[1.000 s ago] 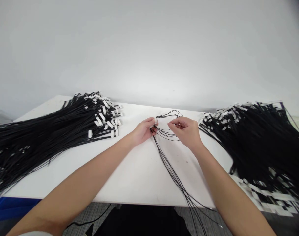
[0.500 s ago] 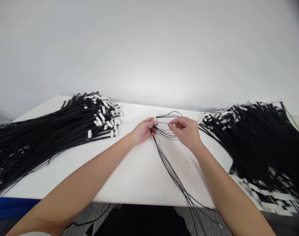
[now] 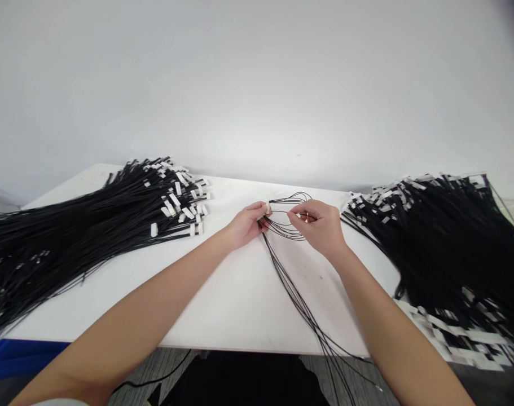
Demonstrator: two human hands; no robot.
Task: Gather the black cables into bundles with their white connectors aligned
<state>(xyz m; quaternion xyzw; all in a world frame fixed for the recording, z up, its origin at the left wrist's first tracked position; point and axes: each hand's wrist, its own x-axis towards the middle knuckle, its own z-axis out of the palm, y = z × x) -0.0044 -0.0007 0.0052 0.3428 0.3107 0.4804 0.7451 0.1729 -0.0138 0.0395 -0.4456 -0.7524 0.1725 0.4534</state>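
Observation:
My left hand (image 3: pixel 246 224) pinches a small white connector (image 3: pixel 267 207) at the end of a bundle of thin black wires (image 3: pixel 297 299). The wires loop out behind the connector and trail toward me over the front edge of the white table (image 3: pixel 223 299). Close to the right of it, my right hand (image 3: pixel 320 225) pinches one of the thin wires with thumb and forefinger. Both hands are over the middle of the table.
A big heap of black cables with white connectors (image 3: pixel 91 225) lies on the table's left side. A second, similar heap (image 3: pixel 443 248) covers the right side. A plain white wall stands behind. Below the front edge are grey floor and a blue strip (image 3: pixel 20 358).
Almost nothing differs. My right hand has shifted very slightly left toward the connector; the wire loop sits a touch lower.

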